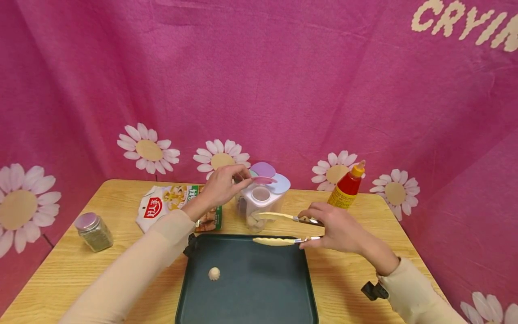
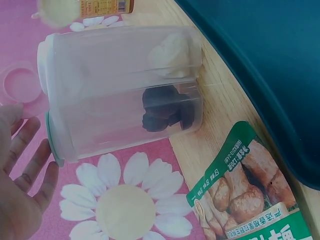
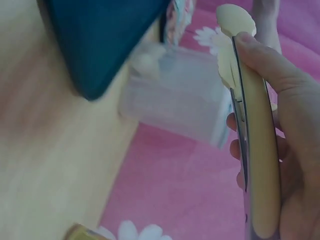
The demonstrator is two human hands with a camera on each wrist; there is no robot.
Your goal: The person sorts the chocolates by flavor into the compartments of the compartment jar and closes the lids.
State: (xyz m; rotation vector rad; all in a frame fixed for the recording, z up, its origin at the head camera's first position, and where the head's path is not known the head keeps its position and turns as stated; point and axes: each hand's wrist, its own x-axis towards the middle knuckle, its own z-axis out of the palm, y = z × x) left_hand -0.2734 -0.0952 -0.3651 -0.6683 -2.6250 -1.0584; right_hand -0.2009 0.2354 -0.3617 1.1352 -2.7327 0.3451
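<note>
A clear plastic storage box point(image 1: 277, 202) with several compartments and coloured flip lids stands behind the tray. My left hand point(image 1: 226, 185) pinches the edge of its raised pink lid point(image 1: 264, 180), above a round opening. The left wrist view shows whitish lumps point(image 2: 171, 55) in one compartment and dark lumps point(image 2: 162, 106) in another. My right hand point(image 1: 340, 227) grips a pair of tongs point(image 3: 259, 155) with cream tips. The tips are spread apart, with nothing between them, in front of the box. On the dark tray point(image 1: 247, 310) lies a small whitish swirled piece point(image 1: 214, 273).
A seasoning packet point(image 1: 171, 198) lies left of the box, with a green mushroom packet point(image 2: 245, 195) beside it. A jar with a purple lid point(image 1: 95, 231) stands at the left. The red sauce bottle point(image 1: 347, 186) is at the back right. A pink curtain point(image 1: 259, 90) hangs behind the table.
</note>
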